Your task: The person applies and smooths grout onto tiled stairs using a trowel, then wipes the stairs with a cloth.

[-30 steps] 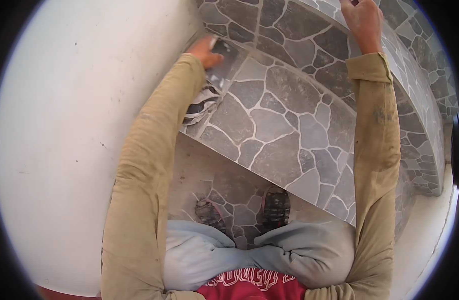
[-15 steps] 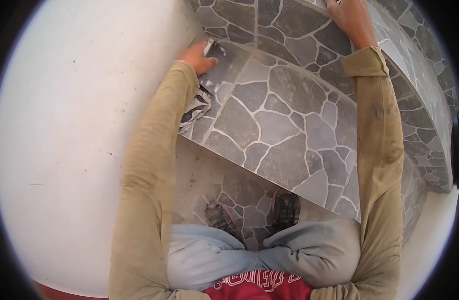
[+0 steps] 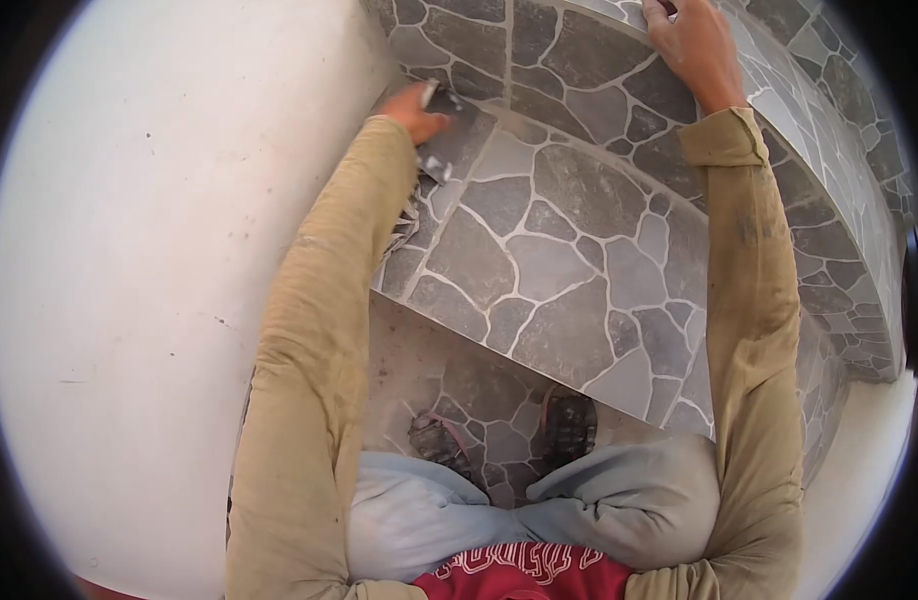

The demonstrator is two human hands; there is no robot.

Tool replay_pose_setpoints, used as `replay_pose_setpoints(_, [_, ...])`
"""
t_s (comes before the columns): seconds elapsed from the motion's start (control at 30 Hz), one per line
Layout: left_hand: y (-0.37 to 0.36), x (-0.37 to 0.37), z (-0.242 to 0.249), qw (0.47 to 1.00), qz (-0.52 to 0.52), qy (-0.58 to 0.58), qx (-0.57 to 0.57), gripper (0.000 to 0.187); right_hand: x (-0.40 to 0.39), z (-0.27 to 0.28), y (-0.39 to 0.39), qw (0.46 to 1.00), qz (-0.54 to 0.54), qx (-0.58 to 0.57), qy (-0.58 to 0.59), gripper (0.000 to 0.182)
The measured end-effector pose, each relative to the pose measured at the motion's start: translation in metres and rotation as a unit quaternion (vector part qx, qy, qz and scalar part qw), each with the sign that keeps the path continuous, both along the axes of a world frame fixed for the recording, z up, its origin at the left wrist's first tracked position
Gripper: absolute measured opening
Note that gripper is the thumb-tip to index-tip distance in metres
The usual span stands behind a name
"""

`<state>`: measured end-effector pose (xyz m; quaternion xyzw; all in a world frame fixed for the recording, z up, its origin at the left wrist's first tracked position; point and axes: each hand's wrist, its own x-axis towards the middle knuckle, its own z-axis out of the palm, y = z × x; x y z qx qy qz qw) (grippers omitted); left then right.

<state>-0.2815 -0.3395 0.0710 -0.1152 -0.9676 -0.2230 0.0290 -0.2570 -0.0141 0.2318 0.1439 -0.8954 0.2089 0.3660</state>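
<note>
My left hand [image 3: 417, 112] is closed on a dark, flat object [image 3: 445, 104] with white smears, at the inner corner of the stone-patterned step [image 3: 549, 260] beside the white wall. Motion blurs that object, so its shape is unclear. Just below it, partly hidden by my sleeve, lies a crumpled grey and white cloth or bag [image 3: 405, 228]. My right hand [image 3: 693, 48] is up at the top edge of the frame, on the rim of the higher stone-patterned step, with its fingers curled. What its fingertips hold, if anything, is hidden.
A white wall [image 3: 159, 260] fills the left side. The curved upper step [image 3: 829, 170] runs down the right side. Below the step's front edge, my two shoes [image 3: 569, 425] stand on a stone-patterned floor [image 3: 489, 385].
My left hand and the dark object have shifted slightly right. My right hand has come slightly lower in the frame. The view has moved a little.
</note>
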Motion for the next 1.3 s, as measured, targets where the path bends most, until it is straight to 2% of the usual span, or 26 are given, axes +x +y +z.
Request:
replay_pose_setpoints(0.07, [-0.008,-0.004,0.007,0.982,-0.011,-0.158,0.103,0.073,0.006,-0.001,0.000,0.999,-0.011,0.020,0.030,0.021])
replay_pose_setpoints(0.1, [0.001,-0.002,0.004,0.982,-0.015,-0.160,0.102,0.073,0.008,-0.003,0.002,0.999,-0.015,0.020,0.028,0.021])
replay_pose_setpoints(0.17, [0.024,0.006,0.005,0.995,-0.005,-0.096,-0.001,0.072,0.006,-0.004,0.001,0.999,-0.007,0.005,0.035,0.021])
replay_pose_setpoints(0.27, [0.009,0.000,-0.009,0.999,-0.005,-0.029,0.024,0.072,0.006,0.000,-0.002,1.000,-0.010,-0.011,0.007,0.021])
replay_pose_setpoints(0.3, [0.001,-0.007,-0.010,0.999,-0.005,-0.029,0.026,0.072,0.004,0.001,-0.002,1.000,-0.009,-0.009,0.008,0.021])
replay_pose_setpoints(0.37, [-0.009,-0.016,-0.005,0.986,-0.028,-0.145,0.077,0.074,0.006,-0.001,0.000,1.000,-0.024,0.013,0.007,0.021])
replay_pose_setpoints(0.4, [0.000,-0.016,-0.012,0.986,-0.030,-0.147,0.077,0.074,0.008,-0.002,0.001,1.000,-0.025,0.013,0.005,0.021])
replay_pose_setpoints(0.47, [0.025,-0.005,-0.006,0.996,0.016,-0.087,-0.019,0.073,0.008,0.000,-0.001,1.000,-0.011,-0.003,0.002,0.021])
replay_pose_setpoints(0.57, [0.015,-0.001,-0.007,0.999,0.007,-0.039,0.016,0.071,0.003,-0.001,-0.004,0.999,-0.004,-0.016,0.032,0.021])
replay_pose_setpoints(0.6, [0.009,-0.005,-0.007,0.999,0.006,-0.040,0.017,0.071,0.001,-0.002,-0.001,0.999,-0.006,-0.015,0.031,0.021])
replay_pose_setpoints(0.67, [0.002,-0.010,0.000,0.984,-0.038,-0.155,0.083,0.075,0.005,-0.001,0.000,1.000,-0.012,0.006,0.015,0.021])
replay_pose_setpoints(0.7, [0.014,-0.010,-0.004,0.992,-0.048,-0.113,0.001,0.080,0.007,-0.004,0.002,1.000,-0.016,0.005,0.012,0.021])
replay_pose_setpoints(0.8, [0.053,0.005,0.003,0.993,-0.025,-0.110,-0.021,0.077,0.006,0.002,-0.002,0.999,-0.016,0.014,0.034,0.022])
replay_pose_setpoints(0.87, [0.039,-0.001,-0.001,0.995,-0.024,-0.097,-0.013,0.076,0.011,0.006,-0.004,0.998,-0.011,-0.032,-0.048,0.022])
replay_pose_setpoints(0.93, [0.007,-0.013,-0.005,0.996,-0.020,-0.079,0.025,0.068,0.007,0.003,-0.002,1.000,-0.008,-0.014,-0.014,0.022])
replay_pose_setpoints(0.97, [-0.005,-0.015,-0.001,0.985,-0.035,-0.151,0.070,0.073,0.007,0.000,0.000,1.000,-0.005,0.003,0.019,0.023])
replay_pose_setpoints(1.0, [0.001,-0.015,-0.007,0.985,-0.038,-0.154,0.067,0.073,0.009,-0.002,0.001,1.000,-0.009,0.000,0.017,0.023])
replay_pose_setpoints(1.07, [0.024,-0.004,-0.011,0.998,-0.001,-0.063,0.011,0.081,0.010,0.002,-0.002,0.999,-0.017,0.025,0.027,0.022])
replay_pose_setpoints(1.13, [0.031,0.000,0.001,0.998,0.026,-0.059,-0.002,0.080,0.010,0.004,-0.002,1.000,-0.027,0.015,0.006,0.022])
replay_pose_setpoints(1.2, [0.021,-0.006,0.009,0.993,0.020,-0.114,0.012,0.080,0.008,0.002,-0.003,0.999,-0.036,0.007,-0.021,0.022])
replay_pose_setpoints(1.27, [0.009,-0.015,-0.004,0.992,0.016,-0.125,0.016,0.075,0.009,0.002,-0.004,0.999,-0.039,0.020,0.010,0.018])
replay_pose_setpoints(1.3, [0.013,-0.014,-0.018,0.997,-0.011,-0.078,-0.001,0.075,0.005,-0.001,0.000,0.999,-0.040,0.021,0.008,0.018])
